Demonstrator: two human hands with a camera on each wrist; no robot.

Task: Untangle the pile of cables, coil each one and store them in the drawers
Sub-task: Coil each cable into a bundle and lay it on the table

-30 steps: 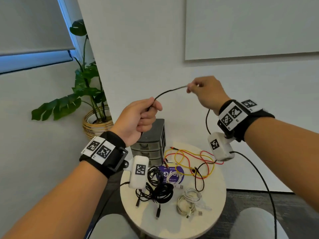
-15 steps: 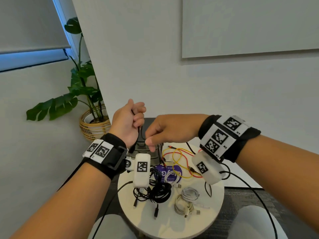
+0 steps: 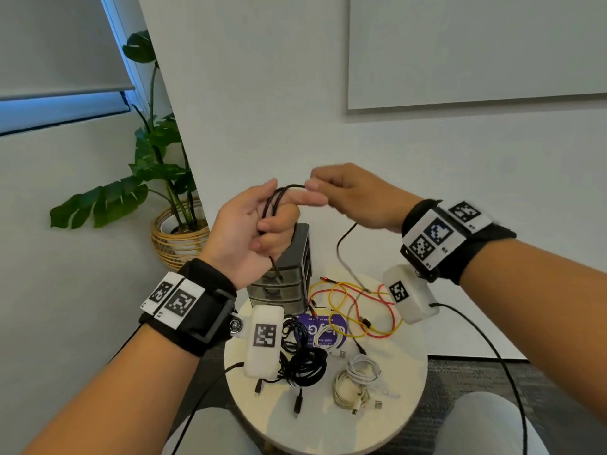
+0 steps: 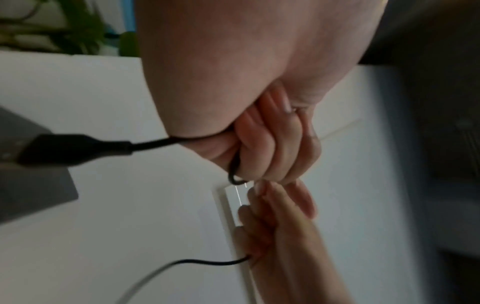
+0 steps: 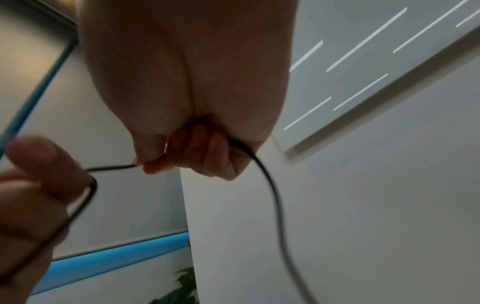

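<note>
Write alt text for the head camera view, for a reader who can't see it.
Two raised hands coil a black cable: the left hand holds the loops while the right hand pinches the strand beside them. Below, a round table holds a small grey drawer unit, red and yellow cables, a black bundle and white cables.

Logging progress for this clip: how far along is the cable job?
Early. In hand: left hand grips loops of a black cable fed by the right hand. Left: red and yellow cables, black bundle, white cables on the table; drawers look shut.
</note>
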